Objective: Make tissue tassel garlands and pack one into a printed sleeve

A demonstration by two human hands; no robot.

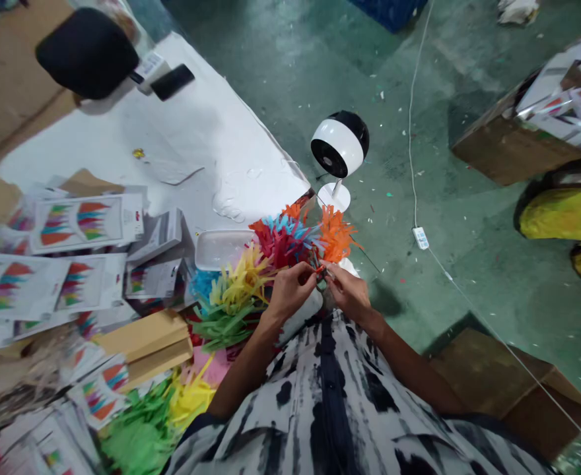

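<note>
My left hand (290, 288) and my right hand (348, 290) meet just in front of my chest, fingers pinched together on a small red piece (319, 269) of a fringed paper garland. The garland (280, 247) fans out beyond my fingers in red, blue, orange, yellow and green tassels. Its orange end (336, 235) sticks out to the right, and green and yellow tassels (231, 300) hang to the left of my left wrist.
A white table (196, 145) holds a clear plastic tray (218, 249), printed packaging cards (85, 223), brown card sleeves (144, 343) and more green and yellow fringe (156, 422). A small white fan (339, 146) stands on the green floor, with a white cable (412, 132) and cardboard boxes (518, 142) nearby.
</note>
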